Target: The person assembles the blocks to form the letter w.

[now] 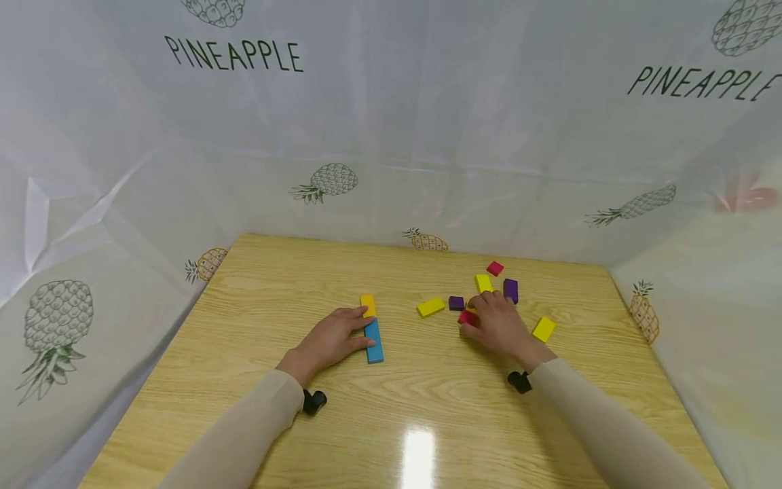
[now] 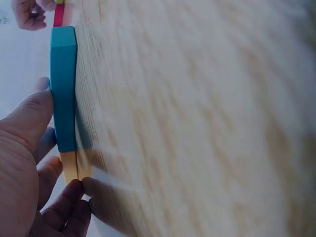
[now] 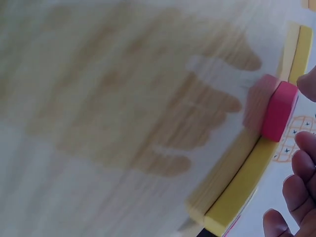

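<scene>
From the left, my left hand (image 1: 326,339) rests its spread fingers on a blue block (image 1: 375,350) and an orange block (image 1: 366,301), which lie end to end. In the left wrist view the thumb touches the side of the blue block (image 2: 64,91), with fingers by the orange block (image 2: 69,165). My right hand (image 1: 502,327) is over the right-hand group, thumb and fingers apart around a small red block (image 1: 467,318). In the right wrist view that red block (image 3: 280,111) shows between yellow blocks, a small gap from the fingers.
Around the right hand lie a yellow block (image 1: 431,307), a small purple block (image 1: 456,303), another yellow block (image 1: 483,282), a larger purple block (image 1: 510,291), a second red block (image 1: 495,268) and a yellow block (image 1: 544,329). Pineapple-printed cloth (image 1: 391,122) surrounds the wooden table (image 1: 305,265).
</scene>
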